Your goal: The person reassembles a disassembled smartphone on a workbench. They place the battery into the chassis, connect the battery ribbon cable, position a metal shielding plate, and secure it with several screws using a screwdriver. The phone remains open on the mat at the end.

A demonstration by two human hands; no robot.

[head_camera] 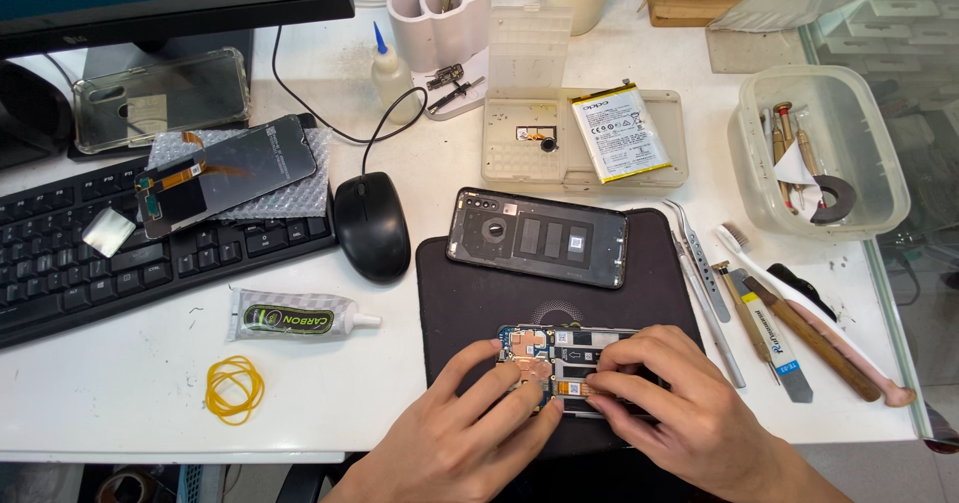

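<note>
An opened phone frame (559,348) with its circuit board showing lies on a dark work mat (479,283) at the desk's front edge. My left hand (470,428) rests on the frame's left end, fingers pressing the board near its lower edge. My right hand (669,403) covers the right part, its fingertips pinching at a small orange flex connector (574,388) in the middle. The phone's dark back cover (539,235) lies above on the mat.
A white battery (621,131) rests on a beige parts box. Tweezers (704,268), a brush and flat tools lie right of the mat beside a clear tub (859,193). Left are a mouse (372,225), keyboard (60,273), detached screen (225,173), glue tube (295,315) and yellow rubber band (235,388).
</note>
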